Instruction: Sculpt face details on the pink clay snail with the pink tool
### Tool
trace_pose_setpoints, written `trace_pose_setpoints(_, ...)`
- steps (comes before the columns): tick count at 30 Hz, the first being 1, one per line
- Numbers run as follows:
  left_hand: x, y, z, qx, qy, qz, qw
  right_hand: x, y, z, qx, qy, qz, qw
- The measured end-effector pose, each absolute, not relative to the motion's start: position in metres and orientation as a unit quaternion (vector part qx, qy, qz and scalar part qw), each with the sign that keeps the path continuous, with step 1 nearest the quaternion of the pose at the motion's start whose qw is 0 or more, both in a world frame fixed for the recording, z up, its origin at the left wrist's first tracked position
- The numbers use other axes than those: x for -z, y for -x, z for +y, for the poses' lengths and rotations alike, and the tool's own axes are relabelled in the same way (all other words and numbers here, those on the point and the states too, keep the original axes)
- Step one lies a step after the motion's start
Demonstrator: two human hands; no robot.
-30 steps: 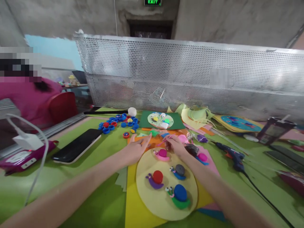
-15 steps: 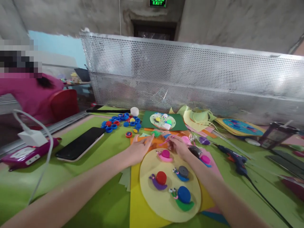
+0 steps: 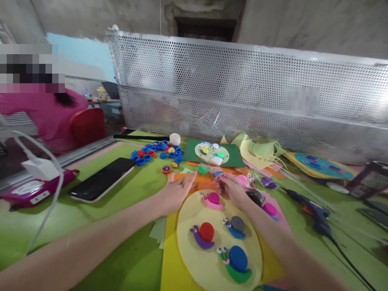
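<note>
My left hand (image 3: 177, 190) lies flat with fingers stretched out on orange felt (image 3: 201, 180) just beyond a pale yellow felt disc (image 3: 194, 216). My right hand (image 3: 232, 188) is pinched on a thin pink strip (image 3: 214, 182) at the disc's far edge. On the disc sit several bottle-cap snails: a pink one (image 3: 213, 199), a red-capped purple one (image 3: 203, 234), a grey-capped blue one (image 3: 235, 225) and a blue-capped green one (image 3: 236, 262). The disc rests on a yellow sheet (image 3: 170, 258).
A black phone (image 3: 102, 184) and a pink device with a white charger (image 3: 36, 184) lie at left. Loose blue and red caps (image 3: 154, 152) sit behind. A glue gun (image 3: 312, 208) with cord is at right. A perforated metal screen (image 3: 242, 89) stands behind; a person in pink (image 3: 39, 117) sits at left.
The camera has tilted down and shifted a little; my hands stay at the disc's far edge, the left fingers drawn slightly closer to the right hand.
</note>
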State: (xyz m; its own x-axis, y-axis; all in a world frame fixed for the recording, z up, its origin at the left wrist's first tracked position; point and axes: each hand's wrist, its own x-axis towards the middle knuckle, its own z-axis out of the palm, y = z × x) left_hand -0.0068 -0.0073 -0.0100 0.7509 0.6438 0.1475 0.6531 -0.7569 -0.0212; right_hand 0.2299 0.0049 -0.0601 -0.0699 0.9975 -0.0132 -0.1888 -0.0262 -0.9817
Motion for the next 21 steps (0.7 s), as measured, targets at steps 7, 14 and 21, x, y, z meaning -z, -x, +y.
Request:
trace_pose_setpoints(7,0.013,0.003,-0.007,0.07,0.931,-0.357,0.026,0.062,-0.234,0.007,-0.574,0.442,-0.452,0.521)
trace_pose_setpoints(14,0.013,-0.002,0.0,0.058,0.93,-0.364,0.017,0.06,-0.232,0.003,-0.571,0.429,-0.466,0.522)
trace_pose_setpoints(21,-0.003,0.01,0.003,0.073,0.92,-0.384,-0.016,0.067,-0.234,0.004,-0.573,0.398,-0.486,0.527)
